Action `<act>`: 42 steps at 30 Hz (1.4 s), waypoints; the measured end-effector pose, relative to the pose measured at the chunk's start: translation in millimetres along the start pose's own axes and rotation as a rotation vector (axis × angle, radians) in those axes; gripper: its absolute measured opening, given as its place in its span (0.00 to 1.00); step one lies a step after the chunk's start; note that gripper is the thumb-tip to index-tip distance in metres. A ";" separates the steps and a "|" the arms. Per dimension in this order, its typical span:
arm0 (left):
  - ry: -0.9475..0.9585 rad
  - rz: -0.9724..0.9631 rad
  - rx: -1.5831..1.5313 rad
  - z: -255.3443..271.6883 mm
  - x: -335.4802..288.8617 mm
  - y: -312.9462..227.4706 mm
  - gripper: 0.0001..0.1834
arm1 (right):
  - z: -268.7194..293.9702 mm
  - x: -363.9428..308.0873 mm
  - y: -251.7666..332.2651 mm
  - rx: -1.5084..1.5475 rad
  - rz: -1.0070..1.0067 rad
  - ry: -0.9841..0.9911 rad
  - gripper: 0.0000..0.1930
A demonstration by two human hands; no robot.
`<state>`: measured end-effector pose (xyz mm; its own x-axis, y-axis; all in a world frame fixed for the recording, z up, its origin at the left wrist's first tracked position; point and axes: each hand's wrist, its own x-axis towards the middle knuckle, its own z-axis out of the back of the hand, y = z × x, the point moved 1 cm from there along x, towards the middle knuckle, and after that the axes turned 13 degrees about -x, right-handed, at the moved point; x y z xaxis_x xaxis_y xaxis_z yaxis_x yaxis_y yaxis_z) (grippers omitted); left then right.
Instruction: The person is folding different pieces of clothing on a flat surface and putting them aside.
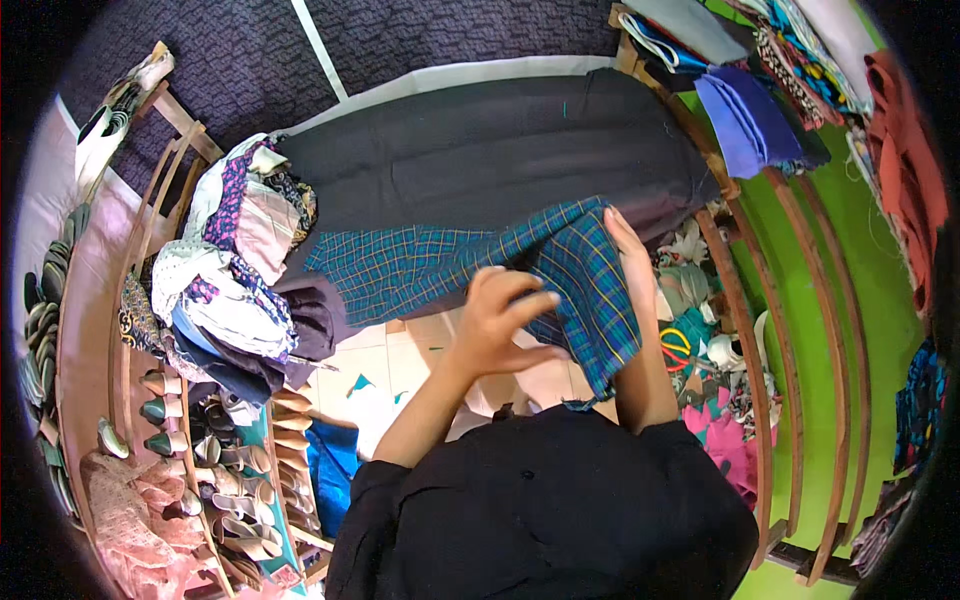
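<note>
My hands are apart: left hand [492, 318] half-curled beside blue-green plaid cloth [600, 310], right hand [637, 262] at its raised edge, can't tell if gripping. Cloth's other end lies on black fabric [480, 150].

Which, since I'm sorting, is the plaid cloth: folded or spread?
Partly spread: plaid cloth lies out leftward, one end raised at the right hand.

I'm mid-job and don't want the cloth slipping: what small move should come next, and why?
Probably close the left hand on the lower edge of the plaid cloth's raised end. The right hand seems to support that end alone: the left is loosely curled, with no clear grip, and the rest trails left along the black cloth.
</note>
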<state>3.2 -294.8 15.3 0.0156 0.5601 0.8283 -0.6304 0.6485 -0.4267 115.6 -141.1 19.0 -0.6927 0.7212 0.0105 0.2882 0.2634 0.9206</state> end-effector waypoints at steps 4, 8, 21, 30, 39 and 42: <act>-0.073 -0.124 0.060 -42.3 -20.4 -13.1 0.29 | 0.5 -8.1 -4.8 0.086 -0.010 -0.024 0.11; -0.385 -0.240 -0.064 -63.2 -45.3 -20.0 0.30 | 1.9 -17.8 -8.7 0.210 -0.042 -0.138 0.09; -0.290 0.671 -0.335 -81.5 -43.5 -41.0 0.08 | 3.4 -29.6 -6.3 0.139 0.104 -0.216 0.16; -0.767 0.820 -0.692 -56.7 -16.9 -47.0 0.11 | -2.4 -113.0 2.3 -1.090 0.610 0.174 0.38; -0.323 0.342 -0.077 -64.8 11.6 -54.9 0.06 | 27.2 -117.1 14.5 -0.925 0.678 -0.039 0.05; -0.290 0.308 -0.070 -69.3 23.6 -50.6 0.05 | 32.6 -117.0 21.2 -0.889 0.684 -0.106 0.05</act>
<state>89.3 -278.7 31.3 -0.3906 0.5712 0.7219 -0.5173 0.5125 -0.6854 224.4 -199.0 24.6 -0.4976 0.6008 0.6256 -0.0168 -0.7278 0.6856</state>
